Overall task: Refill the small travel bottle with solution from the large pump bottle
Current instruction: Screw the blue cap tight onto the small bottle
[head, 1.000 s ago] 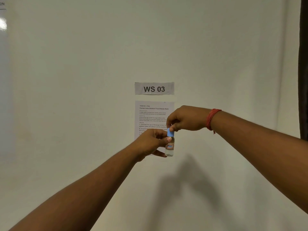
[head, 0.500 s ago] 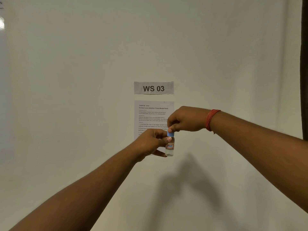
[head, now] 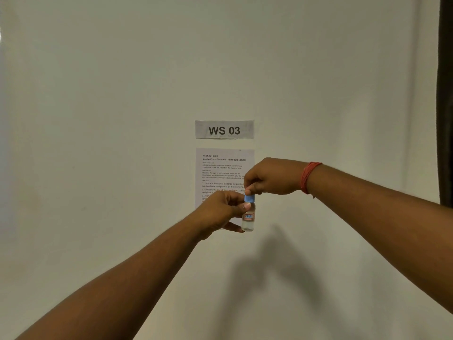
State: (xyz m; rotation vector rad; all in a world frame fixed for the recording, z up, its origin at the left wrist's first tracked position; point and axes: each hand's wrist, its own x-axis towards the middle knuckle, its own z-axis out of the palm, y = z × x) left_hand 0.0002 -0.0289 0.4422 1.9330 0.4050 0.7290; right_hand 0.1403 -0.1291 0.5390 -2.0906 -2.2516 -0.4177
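Observation:
I hold a small clear travel bottle [head: 248, 220] upright in the air in front of a wall. It has a red and blue label and a light blue cap [head: 249, 198]. My left hand [head: 220, 211] grips the bottle's body from the left, thumb across its neck. My right hand [head: 272, 177], with a red thread band at the wrist, pinches the blue cap from above. The large pump bottle is out of view.
A pale wall fills the view. A paper sign [head: 224, 130] reading "WS 03" and a printed instruction sheet [head: 221, 173] hang behind my hands. A dark vertical edge [head: 445, 99] runs down the far right.
Both hands keep their hold on the bottle and cap at nearly the same spot. My right hand's fingers have shifted slightly on the cap.

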